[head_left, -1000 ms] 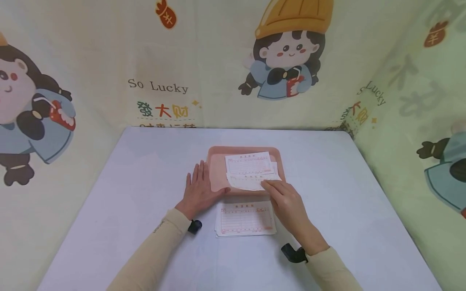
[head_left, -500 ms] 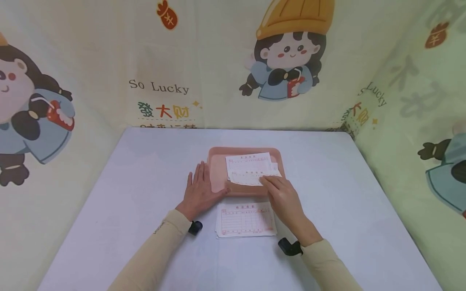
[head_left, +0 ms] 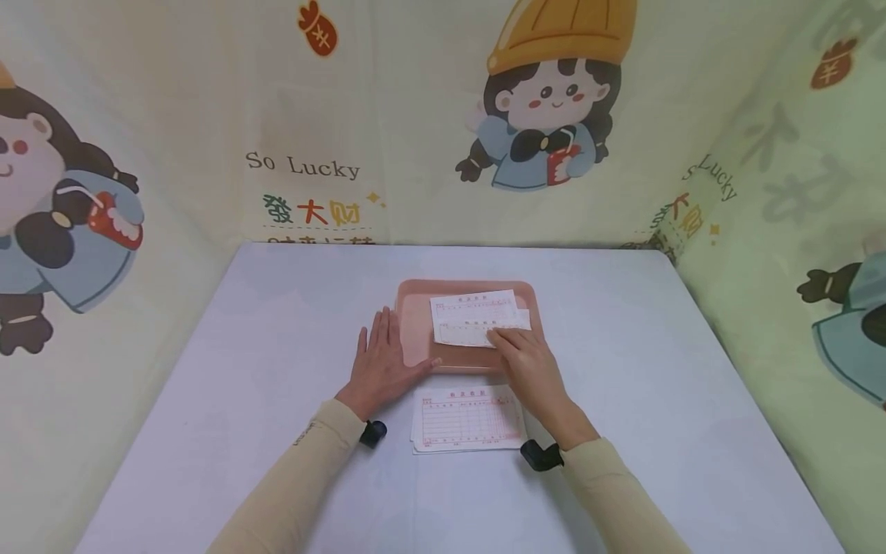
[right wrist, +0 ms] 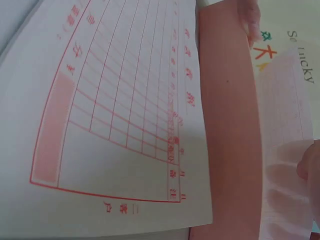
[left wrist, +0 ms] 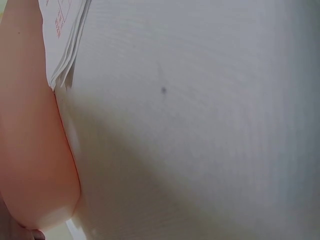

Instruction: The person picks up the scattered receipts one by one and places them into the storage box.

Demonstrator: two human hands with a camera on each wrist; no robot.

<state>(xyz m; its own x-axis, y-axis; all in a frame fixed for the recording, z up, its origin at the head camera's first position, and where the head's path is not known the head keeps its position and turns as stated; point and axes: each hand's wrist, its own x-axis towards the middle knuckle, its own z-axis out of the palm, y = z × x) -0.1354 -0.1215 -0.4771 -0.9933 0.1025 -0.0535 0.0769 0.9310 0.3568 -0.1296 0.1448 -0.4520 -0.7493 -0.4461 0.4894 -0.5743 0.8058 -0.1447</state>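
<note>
My right hand [head_left: 531,373] pinches the lower right part of a thin receipt form [head_left: 457,334] with red print and holds it over the pink tray [head_left: 415,327]. In the right wrist view, finger shadows show through that form [right wrist: 287,115]. Other white forms [head_left: 474,300] lie in the tray beneath it. My left hand [head_left: 382,363] rests at the tray's left front corner, its fingers straight along the left side and the thumb on the front rim. Just in front of the tray lies a stack of the same forms [head_left: 471,422], its red grid plain in the right wrist view.
The tray and forms stand on a white table [head_left: 311,477]. A cream cloth backdrop [head_left: 415,115] with cartoon figures hangs behind the table and on both sides. A black wrist camera [head_left: 374,434] sits under the left sleeve, and another [head_left: 541,455] at the right cuff.
My right hand has moved forward and slightly left, bringing the pinched form further over the tray and flatter onto the other forms. My left hand has stayed in place.
</note>
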